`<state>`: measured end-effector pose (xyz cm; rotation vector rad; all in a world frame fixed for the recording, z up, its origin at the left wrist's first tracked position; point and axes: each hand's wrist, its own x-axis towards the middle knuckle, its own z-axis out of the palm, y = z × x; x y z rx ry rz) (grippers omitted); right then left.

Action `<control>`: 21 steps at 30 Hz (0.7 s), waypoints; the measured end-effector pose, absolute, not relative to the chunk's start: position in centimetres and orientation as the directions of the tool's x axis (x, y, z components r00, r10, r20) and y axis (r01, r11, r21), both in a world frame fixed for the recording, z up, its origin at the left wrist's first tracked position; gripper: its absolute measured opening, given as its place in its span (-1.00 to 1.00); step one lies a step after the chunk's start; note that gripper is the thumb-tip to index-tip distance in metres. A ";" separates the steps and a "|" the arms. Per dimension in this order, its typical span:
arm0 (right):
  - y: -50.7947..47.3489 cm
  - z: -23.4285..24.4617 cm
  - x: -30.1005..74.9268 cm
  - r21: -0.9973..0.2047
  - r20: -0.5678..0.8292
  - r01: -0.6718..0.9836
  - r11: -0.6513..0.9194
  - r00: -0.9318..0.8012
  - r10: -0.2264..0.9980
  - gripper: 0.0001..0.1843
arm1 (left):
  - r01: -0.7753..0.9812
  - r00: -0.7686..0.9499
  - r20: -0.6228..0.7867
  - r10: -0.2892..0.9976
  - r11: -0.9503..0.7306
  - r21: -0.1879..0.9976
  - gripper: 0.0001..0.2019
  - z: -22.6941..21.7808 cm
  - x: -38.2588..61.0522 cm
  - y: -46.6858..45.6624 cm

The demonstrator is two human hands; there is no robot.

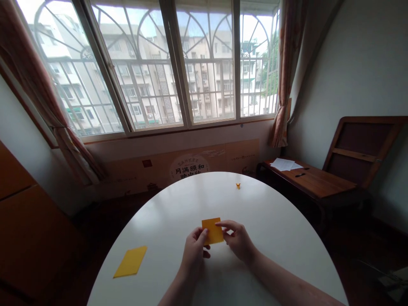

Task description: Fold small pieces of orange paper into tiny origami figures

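Observation:
A small orange-yellow square of paper (213,231) is held up above the white table, between my two hands. My left hand (195,248) grips its left edge, with the thumb on the face toward me and the fingers behind. At the right edge my right hand (238,239) has its index finger laid on the upper corner, its thumb by the lower part of that edge. Whether the square is a single sheet or folded layers I cannot tell. To the left on the table lies a yellow stack of paper (130,262).
The round white table (270,263) spreads in front of me. Near its far edge stands a tiny orange folded-paper figure (238,186). Beyond are a barred window and a printed cardboard panel (223,159). A wooden bench (318,180) with white papers (282,164) is at the right.

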<state>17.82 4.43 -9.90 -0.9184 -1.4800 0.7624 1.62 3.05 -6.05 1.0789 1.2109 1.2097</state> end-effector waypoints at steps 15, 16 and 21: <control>4.4 -10.0 17.7 -0.923 0.375 0.101 0.372 0.008 0.927 -0.68 | -0.083 -0.012 -0.091 0.996 0.090 0.993 -0.63 -5.8 1.6 2.9; 4.4 -9.9 17.7 -0.926 0.366 0.101 0.363 0.012 0.931 -0.69 | -0.082 -0.012 -0.089 0.996 0.088 0.993 -0.63 -5.8 1.6 2.9; 4.4 -9.7 17.5 -0.939 0.334 0.097 0.331 0.022 0.942 -0.72 | -0.071 -0.005 -0.088 0.996 0.087 0.994 -0.61 -5.8 1.6 3.1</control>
